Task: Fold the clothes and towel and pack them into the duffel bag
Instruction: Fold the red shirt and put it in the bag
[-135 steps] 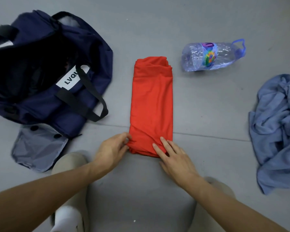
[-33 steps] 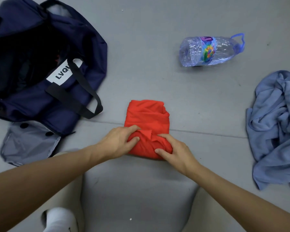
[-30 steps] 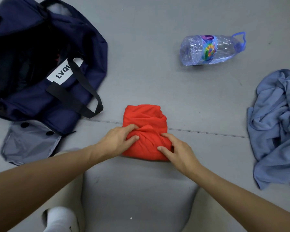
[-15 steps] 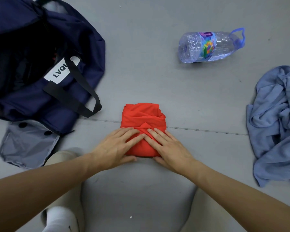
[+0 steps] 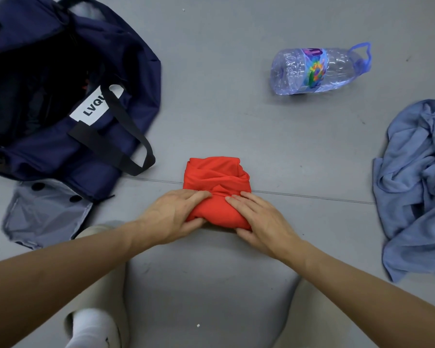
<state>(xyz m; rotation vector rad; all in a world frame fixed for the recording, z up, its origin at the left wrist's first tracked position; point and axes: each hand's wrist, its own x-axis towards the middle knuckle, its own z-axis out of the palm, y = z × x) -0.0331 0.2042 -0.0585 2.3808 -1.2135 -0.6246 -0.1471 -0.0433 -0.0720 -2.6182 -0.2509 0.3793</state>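
Observation:
A red garment [image 5: 217, 177] lies folded into a small thick bundle on the grey floor in front of me. My left hand [image 5: 172, 214] wraps its near left corner, fingers on top and thumb under the near edge. My right hand [image 5: 258, 219] grips the near right corner the same way. A navy duffel bag [image 5: 60, 96] with a white label and black straps lies open at the upper left. A crumpled blue cloth [image 5: 417, 187] is heaped at the right edge.
A clear plastic water bottle [image 5: 317, 70] with a blue handle lies on its side at the upper right. A grey mesh pouch [image 5: 43, 214] sits by the bag's near corner. My knees and a white sock [image 5: 91, 330] are at the bottom.
The long red strip has been folded up into a compact bundle. In the last half second both hands went from lying flat on top to curling around its near corners.

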